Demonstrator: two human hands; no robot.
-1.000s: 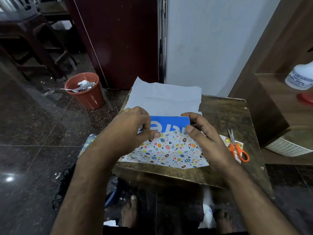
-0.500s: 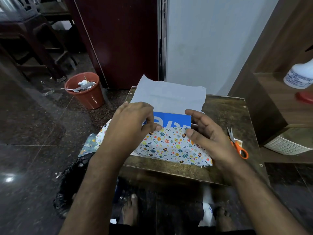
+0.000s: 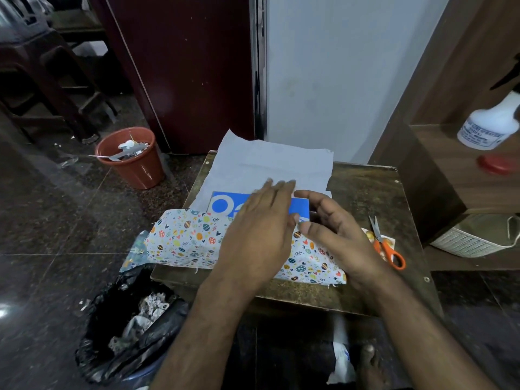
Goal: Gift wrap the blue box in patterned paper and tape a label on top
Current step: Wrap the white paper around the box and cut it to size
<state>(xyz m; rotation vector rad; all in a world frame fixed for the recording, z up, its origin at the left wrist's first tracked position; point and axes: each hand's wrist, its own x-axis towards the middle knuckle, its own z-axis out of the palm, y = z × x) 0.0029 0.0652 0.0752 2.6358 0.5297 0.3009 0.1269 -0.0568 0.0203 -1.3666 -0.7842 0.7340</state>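
Mid-wrap, first fold: near flap of the patterned paper (image 3: pixel 194 237) drawn up over the front of the blue box (image 3: pixel 225 205), top of the box bare along its far strip, white logo showing there. No label on the box, no tape in view.

Blue box lying flat on the small wooden surface (image 3: pixel 363 192), roughly at its middle, resting on the paper's pale reverse side, which spreads beyond the box toward the wall. Long axis running left to right across the surface, parallel to its near edge; broad printed face turned upward, logo reading along that long axis.

Left hand (image 3: pixel 259 229) laid flat over the box, fingers straight and close together, slightly blurred, pressing the folded flap down toward the far edge. Right hand (image 3: pixel 332 235) at the right end of the box, fingers loosely spread and relaxed, thumb resting on the paper's edge; gripping nothing, as far as can be told.

Next, by judgement: hold this flap taut against the top, bring the far white flap forward across the box to overlap it, then tape the seam before closing the ends.

Orange-handled scissors (image 3: pixel 387 249) to the right of the box, lying on a small printed card, well clear of the paper.
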